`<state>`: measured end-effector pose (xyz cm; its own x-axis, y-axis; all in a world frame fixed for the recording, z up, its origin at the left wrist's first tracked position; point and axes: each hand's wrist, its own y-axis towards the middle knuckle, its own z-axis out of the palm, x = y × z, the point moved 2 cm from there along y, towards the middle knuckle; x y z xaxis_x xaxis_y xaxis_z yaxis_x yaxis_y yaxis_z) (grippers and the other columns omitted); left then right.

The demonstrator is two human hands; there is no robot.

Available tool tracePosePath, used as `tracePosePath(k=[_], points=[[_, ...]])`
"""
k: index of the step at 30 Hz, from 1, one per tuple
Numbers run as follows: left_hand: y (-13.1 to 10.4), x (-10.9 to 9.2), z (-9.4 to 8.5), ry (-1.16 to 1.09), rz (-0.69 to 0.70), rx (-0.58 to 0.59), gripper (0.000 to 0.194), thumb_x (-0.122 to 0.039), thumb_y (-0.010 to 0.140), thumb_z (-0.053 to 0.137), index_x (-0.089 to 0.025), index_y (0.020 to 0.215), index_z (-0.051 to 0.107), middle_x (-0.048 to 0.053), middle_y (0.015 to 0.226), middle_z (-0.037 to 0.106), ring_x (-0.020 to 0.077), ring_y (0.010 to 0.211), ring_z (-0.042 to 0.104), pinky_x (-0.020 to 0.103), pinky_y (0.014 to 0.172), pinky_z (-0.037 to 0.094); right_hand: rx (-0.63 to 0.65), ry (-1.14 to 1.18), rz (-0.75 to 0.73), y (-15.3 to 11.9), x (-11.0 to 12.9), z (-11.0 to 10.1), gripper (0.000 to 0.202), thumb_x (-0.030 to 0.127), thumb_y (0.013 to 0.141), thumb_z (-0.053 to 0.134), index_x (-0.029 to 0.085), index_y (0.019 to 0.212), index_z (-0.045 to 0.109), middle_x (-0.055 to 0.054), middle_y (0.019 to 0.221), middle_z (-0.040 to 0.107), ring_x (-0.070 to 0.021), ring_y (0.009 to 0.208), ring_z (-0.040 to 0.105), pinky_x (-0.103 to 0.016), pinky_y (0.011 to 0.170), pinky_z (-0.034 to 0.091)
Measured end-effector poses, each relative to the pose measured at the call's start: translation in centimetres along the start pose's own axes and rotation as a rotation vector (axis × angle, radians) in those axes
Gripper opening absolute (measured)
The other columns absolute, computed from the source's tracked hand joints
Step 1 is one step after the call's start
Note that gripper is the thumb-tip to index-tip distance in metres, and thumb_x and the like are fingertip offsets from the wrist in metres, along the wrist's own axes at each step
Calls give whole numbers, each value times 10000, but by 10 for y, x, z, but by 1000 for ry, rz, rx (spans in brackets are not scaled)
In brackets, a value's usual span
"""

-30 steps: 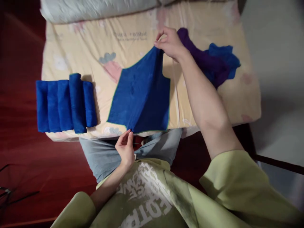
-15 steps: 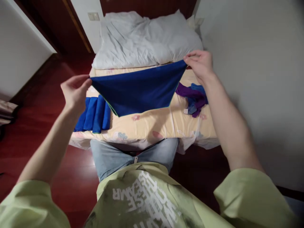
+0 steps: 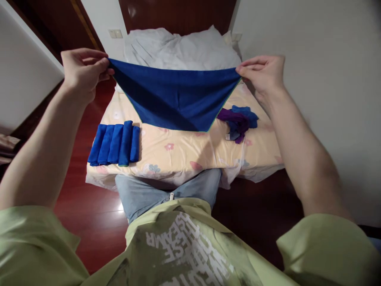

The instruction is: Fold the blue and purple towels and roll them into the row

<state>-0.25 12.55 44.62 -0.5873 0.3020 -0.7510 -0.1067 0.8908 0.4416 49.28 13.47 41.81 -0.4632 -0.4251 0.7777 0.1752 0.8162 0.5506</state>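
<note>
A blue towel (image 3: 178, 95) with a thin green edge hangs stretched in the air between my hands. My left hand (image 3: 85, 71) pinches its upper left corner. At the upper right corner, my right hand (image 3: 264, 75) grips it between thumb and fingers. The top edge sags slightly in the middle. Below and to the left, several rolled blue towels (image 3: 114, 143) lie side by side on the bed. Under the right side of the held towel, a crumpled heap of purple and blue cloths (image 3: 238, 121) shows a small white label.
The bed (image 3: 169, 159) has a pale yellow flowered sheet and ends just in front of my legs. White pillows (image 3: 178, 47) lie against the dark headboard (image 3: 178, 16). A white wall (image 3: 321, 99) runs close on the right, and reddish floor (image 3: 89, 222) shows at left.
My left hand has risen and moved outward, and my right hand has shifted slightly right. The blue towel is now higher, pulled wider, with its top edge more level.
</note>
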Motion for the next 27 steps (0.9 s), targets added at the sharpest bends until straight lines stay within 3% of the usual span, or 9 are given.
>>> tracePosePath(k=[2, 3, 7, 10, 12, 18, 22, 27], points=[[0, -2, -1, 9, 28, 32, 588, -383, 1023, 446, 120, 1329, 466, 151, 1201, 673, 393, 1184, 614, 592, 801, 446, 4, 4, 21, -4, 4, -4, 372, 389, 745, 879, 89, 932, 763, -164, 933, 789, -209, 833, 765, -345, 778, 612], [-1, -3, -2, -22, 25, 20, 539, -357, 1029, 476, 108, 1300, 507, 147, 1172, 686, 365, 1164, 648, 599, 830, 467, 8, 6, 37, -6, 6, -7, 353, 365, 755, 885, 85, 930, 759, -157, 927, 788, -197, 818, 757, -354, 794, 616], [-13, -3, -7, -279, -71, -47, 264, -176, 849, 838, -18, 1024, 718, 78, 844, 733, 181, 809, 769, 557, 1017, 594, 38, 27, 94, -22, 13, -20, 366, 289, 761, 912, 37, 956, 732, -99, 840, 767, -96, 679, 678, -318, 776, 617], [-30, 0, -11, -313, -132, 88, 208, -71, 868, 800, 13, 1044, 727, 60, 815, 727, 129, 727, 750, 584, 1098, 534, 67, 65, 162, -44, 15, -33, 346, 257, 750, 920, 32, 928, 725, -74, 790, 743, -45, 568, 608, -254, 661, 596], [-40, 5, -16, -293, -157, 207, 221, -35, 890, 757, 29, 1098, 718, 57, 864, 733, 143, 787, 764, 618, 1122, 478, 81, 86, 235, -61, 16, -42, 309, 232, 733, 930, 55, 892, 733, -52, 746, 729, -37, 520, 587, -229, 589, 575], [-50, 37, -22, -256, -217, 464, 271, -14, 875, 725, 88, 1118, 663, 55, 962, 706, 376, 1112, 692, 715, 987, 429, 110, 109, 450, -97, 17, -56, 277, 235, 663, 969, 108, 798, 762, -47, 653, 700, -92, 509, 641, -198, 492, 582], [-43, 56, -2, -279, -241, 519, 315, -49, 887, 732, 119, 1136, 638, 91, 990, 706, 365, 1069, 708, 676, 986, 462, 116, 144, 575, -99, -1, -45, 271, 192, 636, 973, 105, 753, 745, -64, 657, 710, -111, 503, 669, -170, 475, 598], [-12, 93, 46, -393, -195, 532, 393, -94, 852, 793, 173, 1081, 617, 160, 998, 700, 376, 1039, 725, 688, 981, 482, 104, 130, 598, -79, -59, -12, 251, 131, 695, 932, 76, 814, 719, -62, 676, 720, -101, 521, 678, -165, 509, 606]])
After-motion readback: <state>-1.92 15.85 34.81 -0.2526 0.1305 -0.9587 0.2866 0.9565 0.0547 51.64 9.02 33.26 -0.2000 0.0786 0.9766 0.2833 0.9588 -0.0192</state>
